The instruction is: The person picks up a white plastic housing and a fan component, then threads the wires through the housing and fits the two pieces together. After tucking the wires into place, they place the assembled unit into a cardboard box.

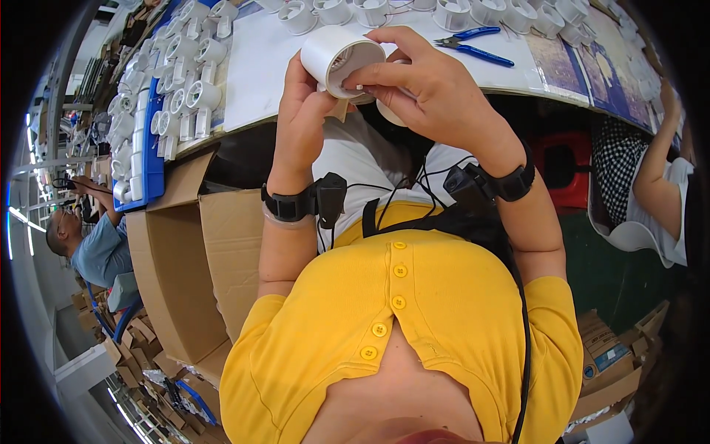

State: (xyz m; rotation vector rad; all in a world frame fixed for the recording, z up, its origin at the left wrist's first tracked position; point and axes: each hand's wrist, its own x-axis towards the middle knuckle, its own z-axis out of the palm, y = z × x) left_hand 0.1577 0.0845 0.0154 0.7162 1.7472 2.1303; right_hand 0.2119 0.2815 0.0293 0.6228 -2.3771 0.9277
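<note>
A white cylindrical lamp housing (319, 61) is tilted in front of me above the table's near edge, its open end facing right. My left hand (299, 126) is wrapped round its left side and underside. At the open end, my right hand (436, 85) has its fingers closed in a pinch, the tips at the rim and partly inside. A tiny white bit shows at those fingertips, too small to name. Below the right hand another pale round part (390, 114) shows, mostly hidden. Blue-handled cutting pliers (484, 55) lie on the table to the right of the housing.
Several similar white housings (370, 12) line the table's far side. More fill a blue tray (154, 174) at the left. An open cardboard box (174, 274) stands at my left. One person (103, 251) is at far left; another person's arm (660, 177) is at right.
</note>
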